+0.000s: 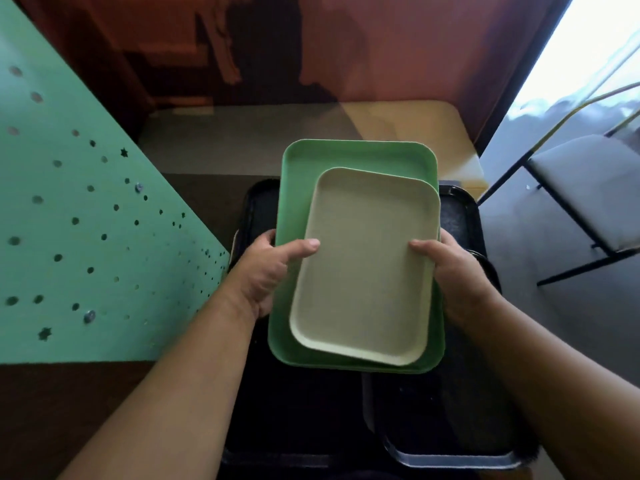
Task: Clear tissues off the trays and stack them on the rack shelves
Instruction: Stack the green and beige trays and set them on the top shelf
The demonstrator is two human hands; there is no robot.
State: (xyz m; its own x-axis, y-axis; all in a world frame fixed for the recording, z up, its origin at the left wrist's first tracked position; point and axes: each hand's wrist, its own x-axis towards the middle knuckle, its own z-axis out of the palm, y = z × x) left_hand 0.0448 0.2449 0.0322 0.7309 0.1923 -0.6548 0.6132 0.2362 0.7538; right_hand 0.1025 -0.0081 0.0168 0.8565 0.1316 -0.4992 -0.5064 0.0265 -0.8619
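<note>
Holding two stacked trays over a pile of dark ones, a person grips the load from both sides as seen from the head camera. The cream tray (363,271) lies inside the larger green tray (346,161), pushed toward the green tray's right rim and tilted slightly against its outline. The left hand (266,271) clasps the left edge of the pair, its thumb laid flat across the cream tray's rim and its fingers curled under the green tray, out of sight. The right hand (450,271) mirrors it on the right edge, thumb pressed on top of the cream tray, fingers wrapped beneath. Both trays show bare inner surfaces. Below them sit black trays (460,216), one showing past the far corners of the green tray and another with a pale rim (450,459) lying at the near right. To the left stands a mint-green perforated panel (69,220), dotted with round and star-shaped holes. A beige tabletop (415,123) lies beyond the trays' far edge, against a reddish wall (398,46). A chair with a grey seat (588,181) and black frame stands at the right on a grey floor (540,306).
</note>
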